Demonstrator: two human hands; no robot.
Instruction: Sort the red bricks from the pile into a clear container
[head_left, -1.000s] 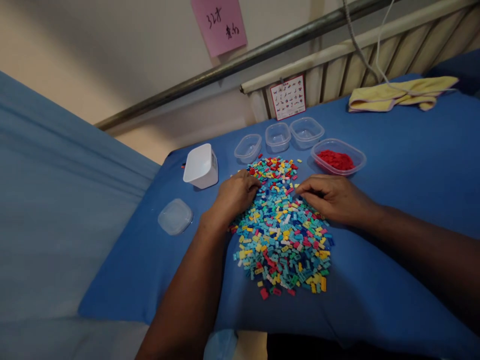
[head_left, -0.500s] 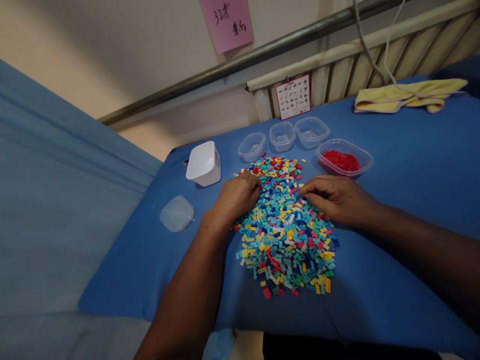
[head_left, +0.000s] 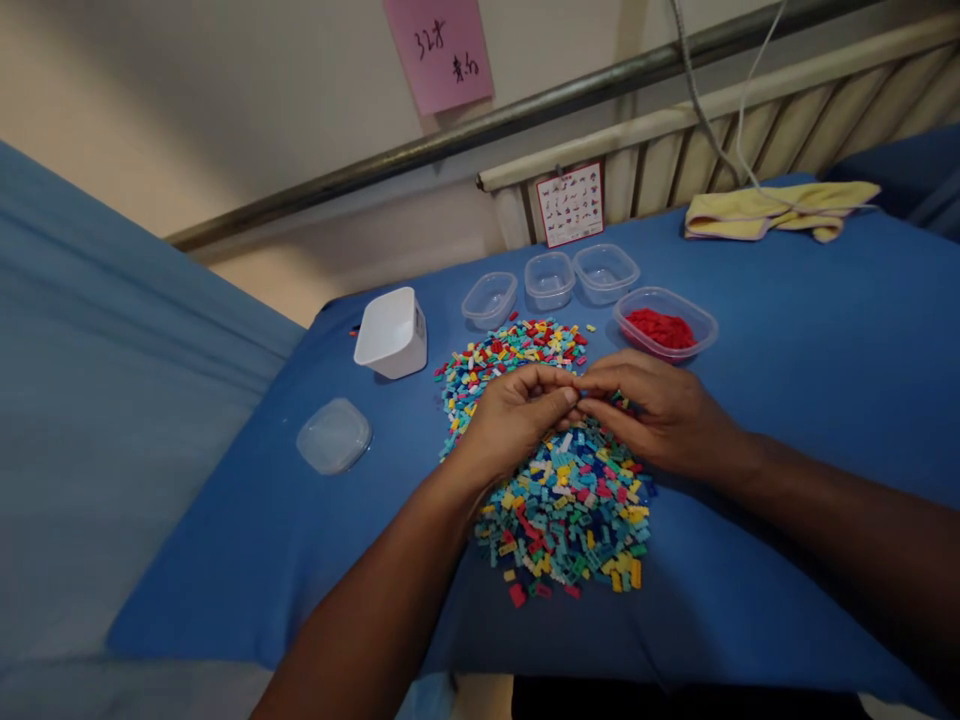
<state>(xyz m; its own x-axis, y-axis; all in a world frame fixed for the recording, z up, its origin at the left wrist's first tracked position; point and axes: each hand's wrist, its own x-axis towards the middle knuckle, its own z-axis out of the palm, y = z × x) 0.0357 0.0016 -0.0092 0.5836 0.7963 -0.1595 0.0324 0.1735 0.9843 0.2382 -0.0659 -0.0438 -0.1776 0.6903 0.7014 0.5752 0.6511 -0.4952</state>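
Over the pile of small multicoloured plastic bricks [head_left: 570, 500], the left hand [head_left: 517, 415] and right hand [head_left: 664, 410] meet, fingertips touching or almost so, above the middle of the pile. Each grip is drawn in to a narrow pinch, thumb near forefinger; the tips overlap in dim light, so I cannot tell whether either is fully closed or has hold of a brick. The pile spreads on the blue-covered surface [head_left: 795, 370], from beyond the hands to the near side of them, with turquoise, yellow, red, green, white and dark blue pieces mixed together.

Just beyond the pile stand three clear plastic tubs in a row: the left tub [head_left: 489, 318], the middle tub [head_left: 550, 298] and the right tub [head_left: 607, 293]. Beyond the pile to the right, a wider clear tub [head_left: 707, 340] holds red pieces [head_left: 661, 328]. To the left of the pile are a white plastic box [head_left: 409, 355], open at the top, and, nearer the person, what looks like a translucent lid [head_left: 334, 437] lying flat. Farther beyond the pile, a printed picture card [head_left: 571, 207] leans upright by the radiator [head_left: 622, 180], and a folded yellow cloth [head_left: 776, 213] lies well to the right.
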